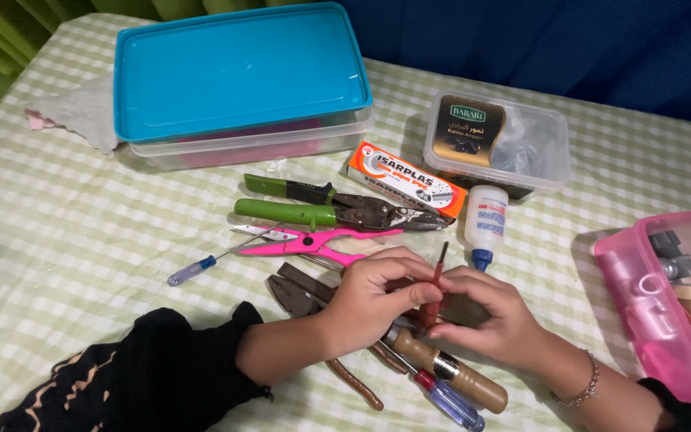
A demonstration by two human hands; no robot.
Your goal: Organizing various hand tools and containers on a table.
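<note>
Both hands meet low in the head view, over a green-and-white checked tablecloth [81, 232]. Left hand [373, 300] and right hand [493, 320] are closed together on a small red-handled tool [435, 284], pinched between thumbs and fingertips so that its thin dark shaft stands nearly upright above the knuckles. Under the hands lie a wooden-handled tool [457, 374], a screwdriver with a red and clear blue handle [449, 400] and dark pliers [301, 292] with brown grips, partly hidden. Just beyond the fingers sit pink scissors [313, 242], and behind those lie green-handled snips [321, 204]. A small screwdriver with a pale blue handle [201, 266] lies to the left, touching the scissors' tip. Near the right hand's far side stands a small white glue bottle [485, 220] with a blue cap, next to an orange and white box [405, 180]. Farther back are a clear container with a blue lid [241, 72] and a smaller clear tub [497, 144]. A pink bin [653, 312] sits at the right edge.
</note>
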